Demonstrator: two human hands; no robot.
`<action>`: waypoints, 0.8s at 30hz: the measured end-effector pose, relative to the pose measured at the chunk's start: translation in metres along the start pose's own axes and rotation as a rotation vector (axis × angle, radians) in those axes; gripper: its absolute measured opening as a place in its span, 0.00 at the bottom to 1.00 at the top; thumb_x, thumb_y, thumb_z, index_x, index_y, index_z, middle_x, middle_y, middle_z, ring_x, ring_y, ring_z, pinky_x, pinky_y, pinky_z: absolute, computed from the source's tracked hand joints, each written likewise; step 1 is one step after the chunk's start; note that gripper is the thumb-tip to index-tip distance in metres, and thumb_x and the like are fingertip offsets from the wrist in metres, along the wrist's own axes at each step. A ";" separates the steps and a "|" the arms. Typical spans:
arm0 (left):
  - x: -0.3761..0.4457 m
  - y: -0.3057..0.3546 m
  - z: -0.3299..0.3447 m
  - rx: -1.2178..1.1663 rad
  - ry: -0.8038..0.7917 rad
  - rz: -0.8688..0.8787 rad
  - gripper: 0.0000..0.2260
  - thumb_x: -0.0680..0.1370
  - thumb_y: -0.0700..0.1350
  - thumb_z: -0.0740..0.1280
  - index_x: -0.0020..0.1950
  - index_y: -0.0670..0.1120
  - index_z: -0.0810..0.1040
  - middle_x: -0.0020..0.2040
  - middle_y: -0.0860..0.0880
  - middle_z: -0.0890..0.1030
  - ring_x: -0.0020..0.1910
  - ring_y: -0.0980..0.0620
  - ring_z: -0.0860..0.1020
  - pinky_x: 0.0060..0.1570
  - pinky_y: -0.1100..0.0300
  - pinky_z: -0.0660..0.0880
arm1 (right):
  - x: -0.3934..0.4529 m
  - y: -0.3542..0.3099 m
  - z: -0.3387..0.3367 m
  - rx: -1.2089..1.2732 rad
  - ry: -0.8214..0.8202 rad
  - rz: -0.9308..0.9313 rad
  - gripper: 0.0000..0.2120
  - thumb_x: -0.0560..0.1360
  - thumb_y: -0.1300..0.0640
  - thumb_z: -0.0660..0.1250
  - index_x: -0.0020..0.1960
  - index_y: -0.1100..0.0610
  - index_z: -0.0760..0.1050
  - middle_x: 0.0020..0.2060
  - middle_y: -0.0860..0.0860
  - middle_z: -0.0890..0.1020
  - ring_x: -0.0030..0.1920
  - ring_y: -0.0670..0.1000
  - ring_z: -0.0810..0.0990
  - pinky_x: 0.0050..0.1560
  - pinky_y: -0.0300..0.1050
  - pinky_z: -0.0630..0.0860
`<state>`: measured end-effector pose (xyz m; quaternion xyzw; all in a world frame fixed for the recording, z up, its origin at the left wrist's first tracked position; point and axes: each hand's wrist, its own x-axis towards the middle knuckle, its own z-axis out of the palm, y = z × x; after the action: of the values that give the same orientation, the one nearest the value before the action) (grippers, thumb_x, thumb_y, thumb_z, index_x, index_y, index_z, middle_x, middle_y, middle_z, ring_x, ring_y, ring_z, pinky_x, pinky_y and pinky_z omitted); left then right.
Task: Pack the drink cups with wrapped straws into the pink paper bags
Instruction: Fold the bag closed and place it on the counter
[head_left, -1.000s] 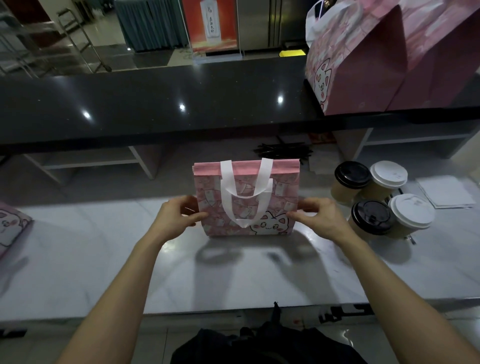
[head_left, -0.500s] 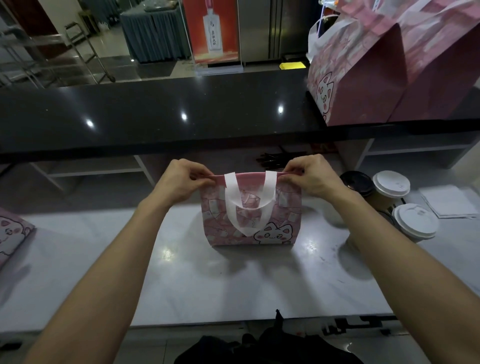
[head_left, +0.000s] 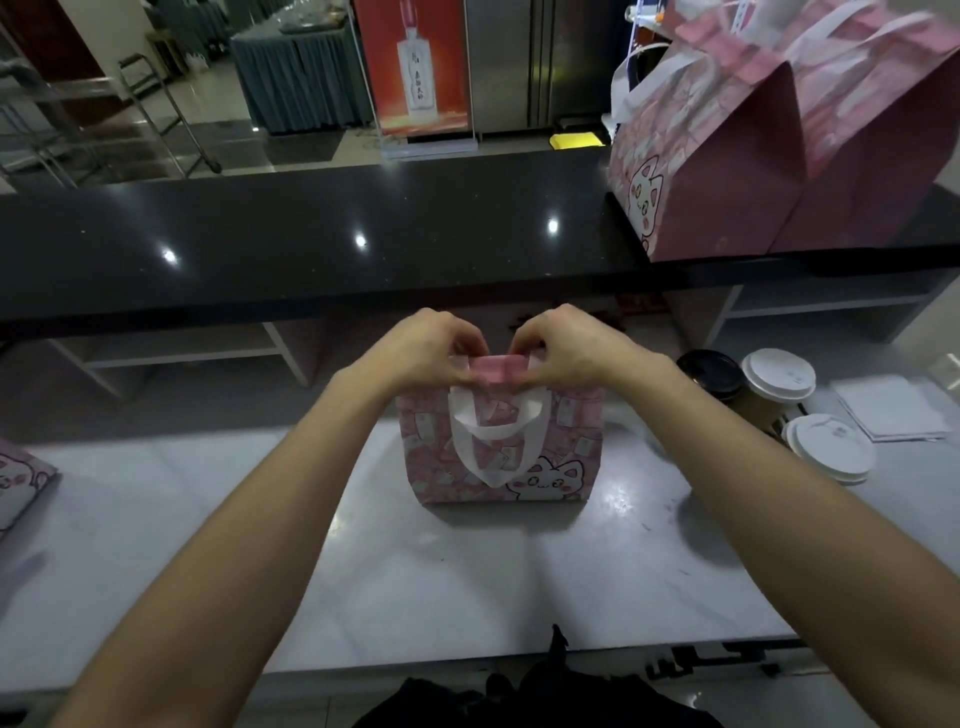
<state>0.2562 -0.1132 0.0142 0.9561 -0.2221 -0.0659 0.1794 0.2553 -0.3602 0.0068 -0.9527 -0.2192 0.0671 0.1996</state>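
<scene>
Standing on pale worktop (head_left: 182, 545) below black counter (head_left: 311, 244), pink bag (head_left: 571, 457), both hands' fingers (head_left: 467, 343) pinching its top.

Both hands, left (head_left: 426, 353) and right (head_left: 563, 351), pinching the top of an upright pink bag (head_left: 501, 447) on the surface (head_left: 467, 582), lidded cups (head_left: 779, 395) nearby.

Four pink bags (head_left: 501, 447), four cups (head_left: 777, 375)

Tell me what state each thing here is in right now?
Small pink bag: upright on the counter, top edge pinched by both hands.
Left hand: pinching the bag's top.
Right hand: pinching the bag's top.
Drink cups: lidded, standing right of the bag.
Large pink bags: upright on the black ledge.
</scene>
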 end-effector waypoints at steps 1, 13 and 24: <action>0.003 0.002 0.002 0.043 -0.003 -0.003 0.12 0.74 0.59 0.82 0.54 0.60 0.86 0.48 0.61 0.85 0.50 0.62 0.81 0.50 0.59 0.81 | 0.003 -0.001 0.003 -0.026 0.009 -0.008 0.15 0.68 0.35 0.81 0.49 0.41 0.85 0.45 0.40 0.84 0.48 0.43 0.82 0.42 0.44 0.79; 0.003 0.001 0.009 0.106 0.087 0.091 0.06 0.78 0.62 0.77 0.50 0.62 0.89 0.41 0.67 0.80 0.48 0.59 0.81 0.45 0.56 0.78 | -0.001 0.000 0.009 -0.007 0.081 -0.064 0.06 0.77 0.42 0.78 0.45 0.43 0.88 0.39 0.38 0.83 0.45 0.42 0.81 0.45 0.46 0.80; -0.023 -0.030 -0.009 -0.275 0.024 -0.033 0.24 0.80 0.58 0.76 0.76 0.64 0.77 0.63 0.61 0.82 0.62 0.62 0.81 0.59 0.64 0.78 | -0.031 0.033 -0.005 0.247 0.074 0.095 0.53 0.58 0.21 0.80 0.78 0.41 0.74 0.67 0.37 0.80 0.65 0.40 0.79 0.65 0.41 0.75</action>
<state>0.2494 -0.0747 0.0126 0.9267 -0.1929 -0.0873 0.3104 0.2416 -0.4028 -0.0010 -0.9319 -0.1566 0.0676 0.3200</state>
